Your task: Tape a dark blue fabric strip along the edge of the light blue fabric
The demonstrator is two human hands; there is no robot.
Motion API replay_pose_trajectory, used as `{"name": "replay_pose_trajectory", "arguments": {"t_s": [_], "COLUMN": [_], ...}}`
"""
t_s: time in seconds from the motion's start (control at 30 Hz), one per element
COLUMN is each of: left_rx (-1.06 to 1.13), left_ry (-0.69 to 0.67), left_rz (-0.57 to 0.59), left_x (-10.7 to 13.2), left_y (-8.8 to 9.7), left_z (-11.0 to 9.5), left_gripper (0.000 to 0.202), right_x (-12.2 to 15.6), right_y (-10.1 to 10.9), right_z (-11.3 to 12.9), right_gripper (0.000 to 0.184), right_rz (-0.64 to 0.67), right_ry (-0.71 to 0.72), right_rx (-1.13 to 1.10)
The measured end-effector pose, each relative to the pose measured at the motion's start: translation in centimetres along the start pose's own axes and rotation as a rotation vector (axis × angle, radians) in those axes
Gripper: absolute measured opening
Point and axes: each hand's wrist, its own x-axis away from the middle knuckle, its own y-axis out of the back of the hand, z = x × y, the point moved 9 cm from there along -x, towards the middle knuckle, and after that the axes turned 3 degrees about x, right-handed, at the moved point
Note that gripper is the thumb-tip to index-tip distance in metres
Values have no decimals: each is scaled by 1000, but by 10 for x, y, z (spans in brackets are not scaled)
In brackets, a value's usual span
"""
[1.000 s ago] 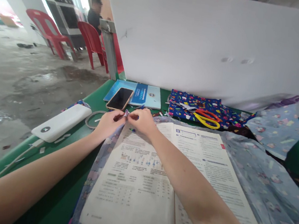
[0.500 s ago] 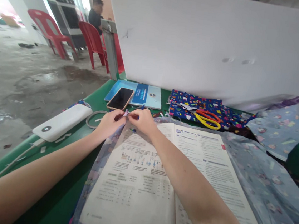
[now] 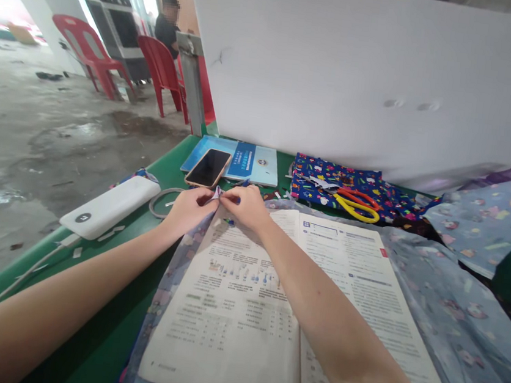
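An open printed book lies on grey-blue patterned cloth. At the top left corner of its page, my left hand and my right hand meet, fingertips almost touching. Both are closed in a pinch on a small piece of pale purple cloth that sticks up between them. Where this piece joins the larger cloth is hidden by the fingers. A tiny blue-green scrap rests on the page just below my right fingers.
Beyond my hands lie a phone and a blue booklet. Yellow- and orange-handled scissors rest on dark blue printed fabric. A white power bank with a cable sits left. A white panel stands behind. A person sits far off.
The whole view has shifted slightly. Both hands stay pinched at the same spot by the book's corner, with hardly any movement.
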Motion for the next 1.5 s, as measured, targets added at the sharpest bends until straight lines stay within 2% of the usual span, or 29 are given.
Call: {"name": "replay_pose_trajectory", "arguments": {"t_s": [0.77,1.23,1.5], "left_rx": [-71,-22,7], "left_ry": [-98,-23,29], "left_rz": [40,34,8], "left_x": [-3,-2,-3], "left_y": [-3,-3,-3], "left_z": [-8,-4,4], "left_gripper": [21,27,30], "right_x": [-2,0,3], "right_y": [-6,0,14], "right_z": [3,-3,-10], "right_gripper": [15,10,11], "right_rz": [13,-48,-176], "right_ry": [5,-69,-130], "right_rx": [82,78,87]}}
